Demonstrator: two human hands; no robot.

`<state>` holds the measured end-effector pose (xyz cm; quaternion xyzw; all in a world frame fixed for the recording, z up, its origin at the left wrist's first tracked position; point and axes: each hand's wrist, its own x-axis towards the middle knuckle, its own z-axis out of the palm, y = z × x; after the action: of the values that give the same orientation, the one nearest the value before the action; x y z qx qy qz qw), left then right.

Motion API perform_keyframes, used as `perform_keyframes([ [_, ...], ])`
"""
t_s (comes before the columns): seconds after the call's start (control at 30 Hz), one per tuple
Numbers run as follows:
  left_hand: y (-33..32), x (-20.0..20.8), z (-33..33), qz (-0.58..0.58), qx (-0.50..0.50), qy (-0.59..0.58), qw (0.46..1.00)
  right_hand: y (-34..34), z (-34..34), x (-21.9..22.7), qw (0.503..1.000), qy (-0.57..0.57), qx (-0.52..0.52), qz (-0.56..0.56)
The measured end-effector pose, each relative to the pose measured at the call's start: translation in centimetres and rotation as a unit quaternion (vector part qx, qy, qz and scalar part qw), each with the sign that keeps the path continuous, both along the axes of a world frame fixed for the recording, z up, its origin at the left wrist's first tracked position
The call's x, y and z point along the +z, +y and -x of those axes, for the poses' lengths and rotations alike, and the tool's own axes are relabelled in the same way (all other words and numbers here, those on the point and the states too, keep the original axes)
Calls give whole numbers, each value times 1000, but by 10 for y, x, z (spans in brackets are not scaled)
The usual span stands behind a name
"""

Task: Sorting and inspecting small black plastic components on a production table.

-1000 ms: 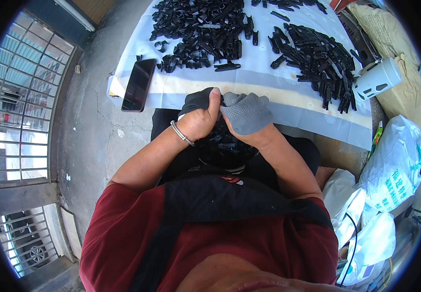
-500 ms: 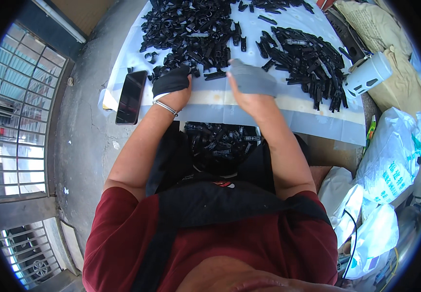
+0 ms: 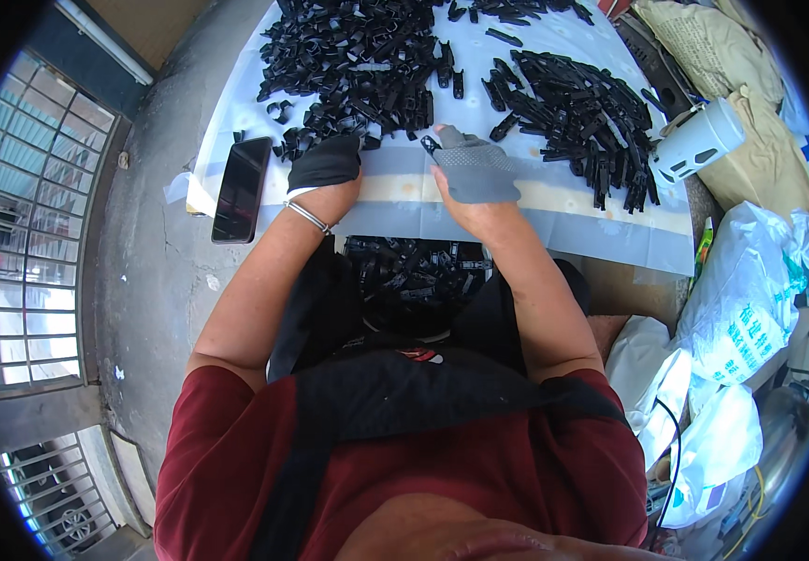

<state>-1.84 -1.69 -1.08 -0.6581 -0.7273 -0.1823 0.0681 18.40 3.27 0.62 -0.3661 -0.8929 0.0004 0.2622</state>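
My left hand (image 3: 326, 176), in a black fingerless glove with a silver bangle at the wrist, rests at the near edge of a big heap of curved black plastic pieces (image 3: 353, 65). Its fingers curl down out of sight, so whatever they hold is hidden. To its right, my right hand (image 3: 476, 168) wears a grey dotted glove. Between its thumb and fingers is a small, slim black plastic clip part (image 3: 430, 144), just above the table. Right of this hand lies a second heap, of long narrow black plastic parts (image 3: 592, 117).
A white sheet covers the table (image 3: 395, 215). A dark phone (image 3: 242, 190) lies at its left edge, and a pale cylindrical container (image 3: 699, 140) stands at the right. Below the front edge, a container (image 3: 423, 280) between my legs holds black parts. White bags (image 3: 741, 290) crowd the right.
My right hand was blurred with motion and is now steadier, with a black clip part showing at its fingertips. My left hand has stayed in nearly the same place. The whole view has shifted slightly.
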Motion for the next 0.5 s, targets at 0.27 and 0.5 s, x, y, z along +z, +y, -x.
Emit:
perform_keyframes([
  [0.27,-34,30,-33,132,14,-417,899,-35,5,-5,987,97,123,-32],
  [0.5,-54,41,-50,185,-38,-417,889,-42,5,4,990,62,126,0],
])
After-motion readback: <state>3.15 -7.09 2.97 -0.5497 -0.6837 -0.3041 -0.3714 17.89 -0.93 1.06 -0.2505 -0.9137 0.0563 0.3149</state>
